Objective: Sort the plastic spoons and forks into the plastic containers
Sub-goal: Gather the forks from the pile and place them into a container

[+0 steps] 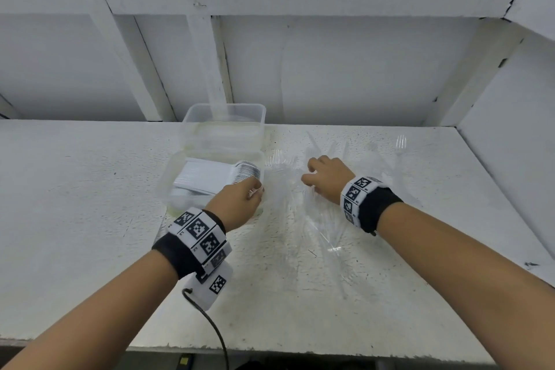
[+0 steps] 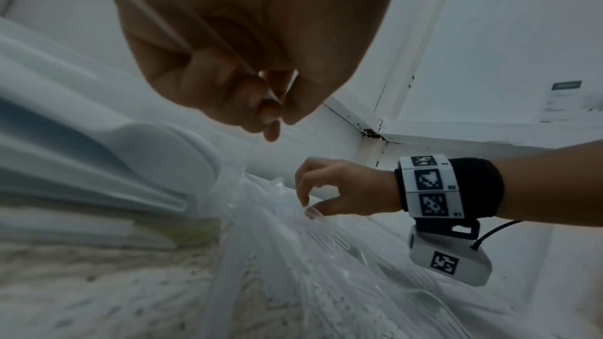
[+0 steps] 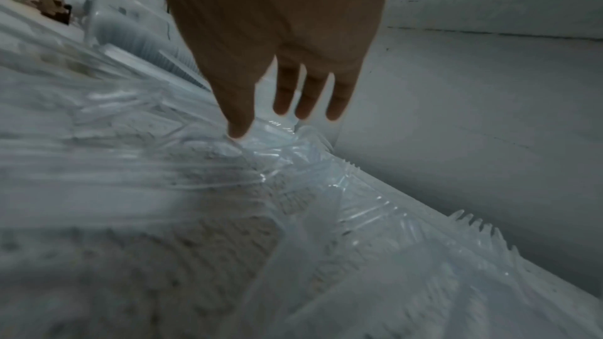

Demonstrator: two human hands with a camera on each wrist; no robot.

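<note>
Two clear plastic containers stand left of centre. The near container holds a stack of white spoons, also seen close up. The far container sits behind it, its contents unclear. A loose pile of clear forks lies on the table to the right. My left hand hovers at the near container's right rim and grips a thin plastic utensil handle; I cannot tell which kind. My right hand reaches into the pile, thumb and forefinger pinching a clear fork.
The white table is speckled, and its front edge runs close to me. A white wall with beams rises behind, and a side panel closes the right. A stray clear fork lies at the back right. A black cable hangs from my left wrist.
</note>
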